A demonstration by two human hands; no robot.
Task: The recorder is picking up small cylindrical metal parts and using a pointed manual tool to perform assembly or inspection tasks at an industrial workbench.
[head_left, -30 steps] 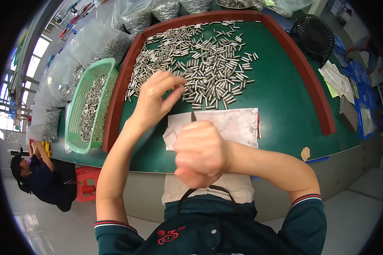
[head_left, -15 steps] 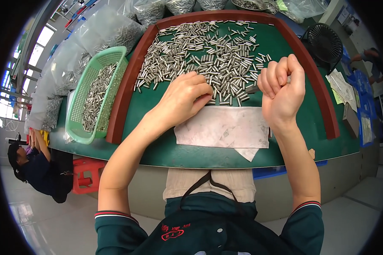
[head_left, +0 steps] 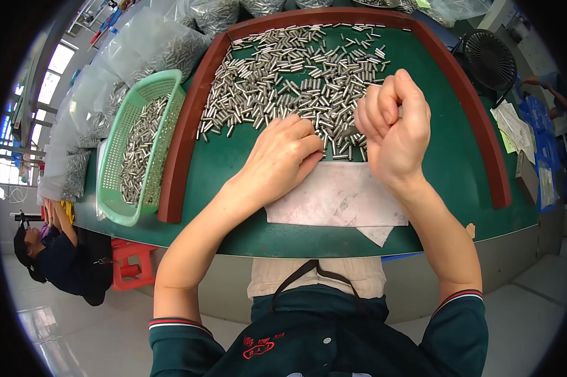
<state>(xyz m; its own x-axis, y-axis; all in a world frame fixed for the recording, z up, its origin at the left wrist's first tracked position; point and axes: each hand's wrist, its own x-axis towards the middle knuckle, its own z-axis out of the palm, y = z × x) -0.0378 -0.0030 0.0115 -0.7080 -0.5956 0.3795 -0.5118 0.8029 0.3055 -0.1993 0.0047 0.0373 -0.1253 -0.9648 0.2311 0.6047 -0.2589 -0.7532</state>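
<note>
Many short shiny metal pins (head_left: 283, 63) lie loose on the green tabletop. At their near edge my left hand (head_left: 285, 154) rests palm down, fingers curled and thumb against the index finger; whatever they pinch is hidden. My right hand (head_left: 398, 129) is closed with the wrist turned up, to the right of the left hand. From its inner side a small grey pointed tool (head_left: 349, 131) sticks out toward the pins; the rest of it is hidden by the fingers. A stained whitish cloth (head_left: 334, 198) lies flat beneath and between my hands.
A red-brown raised border (head_left: 466, 100) frames the pins on three sides. At left stands a green basket (head_left: 110, 182) of pins, beside clear bags of pins (head_left: 164, 47). A black fan (head_left: 489, 60) and papers (head_left: 513, 125) are at right. Another person (head_left: 60, 257) works far left.
My right hand has moved left, closer to the left hand, bringing the grey tool over the pins. My left hand has shifted slightly right. The whole view has moved a little.
</note>
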